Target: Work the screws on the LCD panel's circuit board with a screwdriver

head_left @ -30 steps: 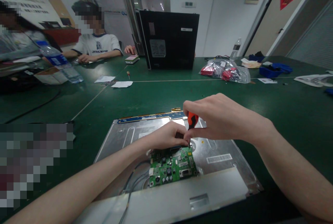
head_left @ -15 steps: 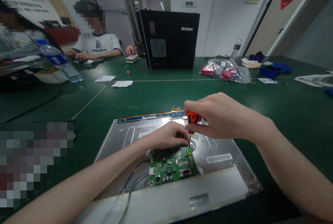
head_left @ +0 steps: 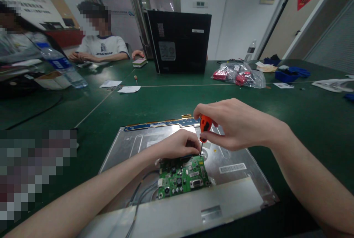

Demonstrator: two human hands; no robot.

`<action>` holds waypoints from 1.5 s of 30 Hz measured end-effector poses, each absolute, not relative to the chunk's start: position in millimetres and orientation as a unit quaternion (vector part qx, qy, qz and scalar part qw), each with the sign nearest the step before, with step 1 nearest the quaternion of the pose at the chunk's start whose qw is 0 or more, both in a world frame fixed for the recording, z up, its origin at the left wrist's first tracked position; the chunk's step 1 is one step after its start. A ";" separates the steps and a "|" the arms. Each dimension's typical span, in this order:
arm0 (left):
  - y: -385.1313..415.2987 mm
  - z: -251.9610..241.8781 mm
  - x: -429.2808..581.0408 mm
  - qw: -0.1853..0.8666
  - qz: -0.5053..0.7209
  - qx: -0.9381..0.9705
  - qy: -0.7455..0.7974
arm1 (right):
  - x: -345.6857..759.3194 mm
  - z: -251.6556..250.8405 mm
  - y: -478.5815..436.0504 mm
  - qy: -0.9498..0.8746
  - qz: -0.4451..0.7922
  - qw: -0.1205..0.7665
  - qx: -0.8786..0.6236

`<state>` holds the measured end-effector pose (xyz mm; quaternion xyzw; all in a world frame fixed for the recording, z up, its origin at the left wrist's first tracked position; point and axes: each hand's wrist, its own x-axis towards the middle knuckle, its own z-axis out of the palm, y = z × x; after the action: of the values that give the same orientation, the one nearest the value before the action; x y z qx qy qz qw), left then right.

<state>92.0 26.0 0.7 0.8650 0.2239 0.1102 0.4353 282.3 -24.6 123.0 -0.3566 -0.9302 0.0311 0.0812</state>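
Observation:
A small orange-and-black screwdriver (head_left: pixel 205 123) is gripped in my right hand (head_left: pixel 235 125), its shaft pointing down at the upper right corner of a green circuit board (head_left: pixel 182 175). My left hand (head_left: pixel 181 144) is bent over the board's top edge, fingertips pressed close to the screwdriver tip. Whatever those fingers pinch, if anything, is too small or hidden to make out. The board lies on the metal back of a display panel (head_left: pixel 232 158). Cables (head_left: pixel 141 192) run from the board's left side, and a blue circuit strip (head_left: pixel 155 125) lines the panel's far edge.
Across the green table (head_left: pixel 160 103) stands a black computer case (head_left: pixel 182 42). A plastic bag with red items (head_left: pixel 239 75) and blue items (head_left: pixel 293 74) lie at the right. At the left are a water bottle (head_left: pixel 62 65), papers (head_left: pixel 129 89) and a seated person (head_left: pixel 103 48).
My right fingers have shifted on the screwdriver handle, which has turned and leans slightly more to the right. The left hand stays at the board's edge.

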 end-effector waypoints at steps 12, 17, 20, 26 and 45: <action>25.5 -2.2 91.5 0.433 0.133 0.862 0.227 | 277.2 123.9 -31.3 -0.933 -0.008 0.088 -0.348; 27.1 -9.2 90.8 0.417 0.134 0.869 0.229 | 275.0 125.8 -37.4 -0.935 0.004 0.077 -0.345; 28.4 -11.2 90.1 0.422 0.129 0.867 0.232 | 273.7 125.0 -37.2 -0.933 -0.019 0.079 -0.350; 29.6 -9.2 89.9 0.416 0.119 0.871 0.233 | 275.4 126.1 -37.8 -0.934 -0.015 0.073 -0.350; 25.9 -6.1 91.7 0.398 0.141 0.879 0.223 | 279.2 125.7 -37.4 -0.936 0.016 0.070 -0.344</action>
<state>91.7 25.9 -6.1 0.8786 0.2233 0.1409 0.3980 279.2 -37.4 125.7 -0.3436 -0.9364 0.0161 0.0695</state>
